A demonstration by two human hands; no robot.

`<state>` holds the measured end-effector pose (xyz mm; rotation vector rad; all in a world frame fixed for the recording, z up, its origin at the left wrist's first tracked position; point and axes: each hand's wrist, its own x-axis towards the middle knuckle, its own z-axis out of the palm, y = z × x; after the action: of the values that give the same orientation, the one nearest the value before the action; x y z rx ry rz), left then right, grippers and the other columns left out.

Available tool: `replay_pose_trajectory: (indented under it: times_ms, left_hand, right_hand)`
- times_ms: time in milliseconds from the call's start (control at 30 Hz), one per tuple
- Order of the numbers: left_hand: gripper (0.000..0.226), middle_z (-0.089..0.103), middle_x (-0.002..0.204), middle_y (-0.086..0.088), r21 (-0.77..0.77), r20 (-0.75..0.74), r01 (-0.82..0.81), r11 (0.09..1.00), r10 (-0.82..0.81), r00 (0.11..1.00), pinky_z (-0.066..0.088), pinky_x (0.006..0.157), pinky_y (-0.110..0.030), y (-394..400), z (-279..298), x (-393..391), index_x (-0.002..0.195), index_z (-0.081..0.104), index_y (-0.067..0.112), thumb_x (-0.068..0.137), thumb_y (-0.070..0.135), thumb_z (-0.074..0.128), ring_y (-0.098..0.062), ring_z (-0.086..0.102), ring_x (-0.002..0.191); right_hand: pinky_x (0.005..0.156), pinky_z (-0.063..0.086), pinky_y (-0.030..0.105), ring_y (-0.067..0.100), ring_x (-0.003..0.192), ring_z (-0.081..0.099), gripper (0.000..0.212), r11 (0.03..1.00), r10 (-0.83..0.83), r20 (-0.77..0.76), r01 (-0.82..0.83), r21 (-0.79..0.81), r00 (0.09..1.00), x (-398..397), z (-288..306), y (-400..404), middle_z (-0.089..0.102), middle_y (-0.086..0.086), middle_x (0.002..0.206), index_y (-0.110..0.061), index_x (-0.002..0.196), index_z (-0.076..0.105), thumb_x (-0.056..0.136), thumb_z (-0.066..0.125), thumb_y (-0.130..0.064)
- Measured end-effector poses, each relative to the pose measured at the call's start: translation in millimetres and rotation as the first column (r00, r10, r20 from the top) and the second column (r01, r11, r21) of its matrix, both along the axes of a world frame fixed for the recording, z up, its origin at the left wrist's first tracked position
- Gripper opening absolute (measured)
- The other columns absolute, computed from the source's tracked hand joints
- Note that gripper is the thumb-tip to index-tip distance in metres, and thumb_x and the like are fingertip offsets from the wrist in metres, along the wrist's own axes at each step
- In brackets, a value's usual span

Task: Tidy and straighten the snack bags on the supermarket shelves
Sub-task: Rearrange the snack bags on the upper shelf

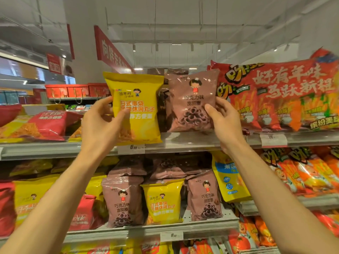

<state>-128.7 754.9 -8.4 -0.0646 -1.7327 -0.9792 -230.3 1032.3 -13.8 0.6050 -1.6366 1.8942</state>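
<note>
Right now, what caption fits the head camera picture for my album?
Left hand holds a yellow bag, right hand a brown bag, at the top shelf.

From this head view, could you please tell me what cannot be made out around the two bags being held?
- Price tag under the yellow bag: print too blurred to read fully.
- Shelf depth behind the brown bag: hidden by both bags.
- Left hand fingers behind the yellow bag: covered by it.
- Big red pack: cut off by the right edge.
- Right hand: fingertips hidden behind the brown bag.
</note>
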Motion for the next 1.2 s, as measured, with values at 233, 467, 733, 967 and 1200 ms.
replay_pose_trajectory:
  times_ms: [233,467,733,967,1200]
  left_hand:
    - [0.046,0.065,0.09,0.023,0.004,-0.009,-0.025,1.0,0.025,1.0,0.046,0.062,-0.011,-11.6,-12.1,1.0,0.134,0.062,0.03,0.091,0.04,0.075,0.01,0.062,0.077]
    - [0.033,0.072,0.099,0.024,0.023,0.043,0.072,0.997,-0.073,0.996,0.054,0.067,-0.009,-11.1,-19.9,-3.9,0.125,0.072,0.026,0.094,0.038,0.071,0.01,0.068,0.087]
    - [0.046,0.07,0.11,0.008,0.029,0.059,0.068,0.997,-0.069,0.996,0.063,0.064,-0.034,-13.7,-23.7,-4.8,0.135,0.065,0.024,0.093,0.044,0.071,-0.014,0.073,0.091]
    - [0.039,0.065,0.104,0.021,0.061,0.039,0.097,0.993,-0.099,0.994,0.053,0.06,-0.012,-10.0,-36.2,-1.1,0.128,0.068,0.024,0.093,0.038,0.074,0.012,0.064,0.091]
    - [0.047,0.066,0.097,0.013,0.223,0.027,0.148,0.963,-0.158,0.987,0.048,0.045,-0.009,4.6,-71.8,10.5,0.133,0.063,0.018,0.091,0.032,0.078,0.012,0.068,0.072]
  right_hand:
    - [0.097,0.05,0.023,0.013,0.125,0.056,0.052,0.95,-0.142,-0.014,0.141,0.278,0.99,-31.9,-3.3,-25.3,0.051,0.003,0.146,-0.02,0.15,0.042,0.102,0.061,-0.023]
    - [0.113,0.043,0.04,0.02,0.133,0.054,0.078,0.826,-0.244,-0.071,0.245,0.507,0.967,-29.8,-11.9,-32.4,0.056,0.0,0.147,-0.018,0.157,0.029,0.096,0.065,-0.05]
    - [0.105,0.045,0.041,0.034,0.135,0.052,0.075,0.637,-0.312,-0.174,0.342,0.691,0.934,-27.1,-13.3,-29.4,0.052,0.01,0.152,-0.011,0.159,0.025,0.102,0.051,-0.053]
    - [0.097,0.041,0.028,0.019,0.131,0.055,0.064,0.807,-0.279,-0.037,0.255,0.533,0.96,-17.2,-14.0,-14.9,0.055,0.002,0.148,-0.02,0.152,0.044,0.098,0.062,-0.049]
    - [0.073,0.043,0.001,-0.012,0.099,0.06,0.026,0.942,-0.201,0.006,0.192,0.274,0.98,17.1,-49.0,5.6,0.065,-0.015,0.119,-0.03,0.122,0.062,0.097,0.066,-0.036]
